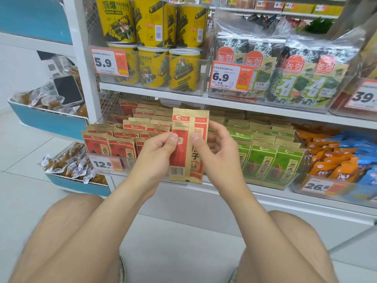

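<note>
Red-and-kraft seed packet (pixel 189 123) held upright in front of the lower shelf (pixel 224 194). It has a barcode at the bottom corner; the small print is unreadable. Left grip (pixel 157 152) and right grip (pixel 220 148) pinch it, thumbs in front, fingers mostly hidden behind. Readable: 12.8 tag (pixel 104 164), 26.8 tag (pixel 317 186), 5.9 tag (pixel 110 62), 6.9 tag (pixel 231 76). Far-right tag (pixel 365 97) is cut off at "39".

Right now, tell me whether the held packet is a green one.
No: the packet pinched by left hand and right hand is red and tan.

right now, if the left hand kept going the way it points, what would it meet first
The left hand pinches the held packet; carrying it onward, it would probably meet the red packets standing on the shelf behind, though depth is unclear.
</note>
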Tool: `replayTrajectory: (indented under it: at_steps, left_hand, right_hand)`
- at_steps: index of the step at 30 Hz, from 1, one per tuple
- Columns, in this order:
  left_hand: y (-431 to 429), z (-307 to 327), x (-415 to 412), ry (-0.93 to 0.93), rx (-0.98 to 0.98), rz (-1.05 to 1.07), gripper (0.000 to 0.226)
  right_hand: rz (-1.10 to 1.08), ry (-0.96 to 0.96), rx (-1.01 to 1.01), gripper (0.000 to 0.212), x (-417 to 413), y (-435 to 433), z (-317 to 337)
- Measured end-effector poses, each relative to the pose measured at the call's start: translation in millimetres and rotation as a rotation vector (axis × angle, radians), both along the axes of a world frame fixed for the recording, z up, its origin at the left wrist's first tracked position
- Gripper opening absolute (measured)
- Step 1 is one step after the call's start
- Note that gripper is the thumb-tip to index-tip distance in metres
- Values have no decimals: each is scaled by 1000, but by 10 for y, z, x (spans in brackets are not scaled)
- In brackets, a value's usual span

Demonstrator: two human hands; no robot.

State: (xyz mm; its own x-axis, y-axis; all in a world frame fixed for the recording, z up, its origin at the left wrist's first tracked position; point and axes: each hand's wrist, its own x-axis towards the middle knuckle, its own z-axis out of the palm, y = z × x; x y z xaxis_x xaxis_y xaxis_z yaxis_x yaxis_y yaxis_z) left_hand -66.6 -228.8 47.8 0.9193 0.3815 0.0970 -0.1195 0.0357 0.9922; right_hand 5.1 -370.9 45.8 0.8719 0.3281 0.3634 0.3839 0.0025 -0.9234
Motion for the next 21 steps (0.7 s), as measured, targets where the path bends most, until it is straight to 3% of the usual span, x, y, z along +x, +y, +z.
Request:
replayTrajectory:
  at_steps: [2,5,9,12,14,17,21]
  left_hand:
    - [7,6,1,-18,42,27,30]
    - [-32,21,-17,-76,122,121,37]
    - [-45,28,-35,-132,400,152,36]
    - [-106,55,-66,-87,394,53,61]
    - [-128,61,-70,-98,358,25,63]
    - [-129,65,-74,-111,307,9,58]
    - [-169,31,-65,-121,336,28,30]
  right_hand:
    - [14,47,28,18,35,-29,9]
    - [2,13,-8,2,27,-37,0]
    - [-124,-91,83,27,-32,-31,11]
    - [-217,-237,55,36,-83,-31,17]
    - [-242,-351,21,35,-120,-33,21]
    - [-266,-487,-50,33,-133,-48,10]
    - [-272,-563,-125,32,-161,-31,-22]
